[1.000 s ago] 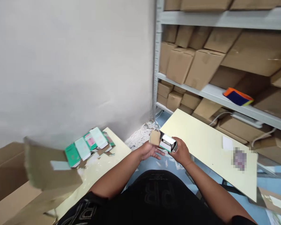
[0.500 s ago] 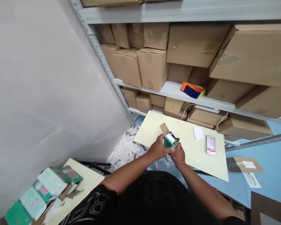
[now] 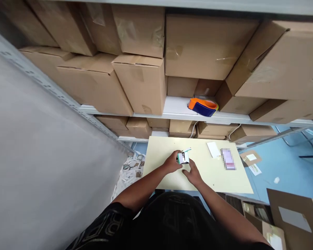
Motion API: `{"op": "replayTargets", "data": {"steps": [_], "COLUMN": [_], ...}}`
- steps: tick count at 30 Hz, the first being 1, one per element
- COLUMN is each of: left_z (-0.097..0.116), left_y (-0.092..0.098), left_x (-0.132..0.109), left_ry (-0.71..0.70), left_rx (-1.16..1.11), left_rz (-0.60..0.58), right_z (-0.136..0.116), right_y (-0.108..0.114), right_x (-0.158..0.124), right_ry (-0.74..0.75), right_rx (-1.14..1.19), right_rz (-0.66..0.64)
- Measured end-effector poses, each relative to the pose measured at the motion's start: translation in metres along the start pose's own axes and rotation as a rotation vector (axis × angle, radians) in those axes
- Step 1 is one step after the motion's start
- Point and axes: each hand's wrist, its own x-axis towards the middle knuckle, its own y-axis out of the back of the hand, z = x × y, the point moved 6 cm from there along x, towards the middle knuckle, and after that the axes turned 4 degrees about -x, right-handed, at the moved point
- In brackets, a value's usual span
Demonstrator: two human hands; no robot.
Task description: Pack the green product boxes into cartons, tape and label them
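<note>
A small green and white carton (image 3: 183, 158) is over the pale table (image 3: 159, 180), its top turned toward me and a flap standing out at its far side. Around its left side is my left hand (image 3: 173, 162), fingers closed on it. My right hand (image 3: 194, 173) is at the carton's right corner, thumb and forefinger spread apart. Its fingertips are close to the carton; whether they touch it I cannot tell. The carton's underside is hidden.
A white card (image 3: 213, 150) and a blurred-out packet (image 3: 228, 159) lie on the table's right. Behind stands a shelf of brown boxes (image 3: 143, 83) with an orange and blue tape roll (image 3: 203, 107). Paper shreds (image 3: 123, 177) cover the floor at left; an open cardboard box (image 3: 294, 215) is at right.
The view has shifted closer to the shelf and table, and the stacked green cartons at left are out of sight. My right thumb has come off the carton, which is turned differently.
</note>
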Motion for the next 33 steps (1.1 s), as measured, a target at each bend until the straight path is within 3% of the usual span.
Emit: {"op": "replayTargets", "data": {"steps": [3,7,12,16,20,22,24,28,33], "left_z": [-0.014,-0.004,0.011,0.003,-0.015,-0.015,-0.001,0.037,0.068], "left_y": [0.005,0.0,-0.005,-0.009,-0.018,-0.015,-0.01,-0.011,-0.022], "left_x": [0.017,0.024,0.021,0.016,0.008,0.001,-0.004,-0.007,0.005], "left_ry": [0.04,0.011,-0.001,0.05,0.223,0.244,0.16,-0.043,-0.029], "left_rx": [-0.031,-0.06,-0.003,-0.168,-0.325,-0.247,-0.045,0.293,0.542], "left_rz": [-0.093,-0.107,0.022,0.121,0.253,0.371,0.429,0.256,0.052], "right_z": [0.001,-0.015,-0.023,-0.016,0.007,0.02,0.032,0.033,0.01], "right_y": [0.004,0.021,0.035,0.045,0.042,0.037,0.037,0.05,0.053], "right_x": [0.0,0.009,0.03,0.037,0.036,0.036,0.036,0.041,0.043], "right_ry": [-0.177,-0.24,-0.352,-0.322,-0.31,-0.362,-0.398,-0.243,0.101], "right_rx": [0.198,0.22,0.006,-0.083,0.131,0.252,0.292,0.188,0.015], "right_rz": [0.0,0.04,-0.074,-0.112,-0.163,-0.189,-0.175,-0.085,-0.194]}}
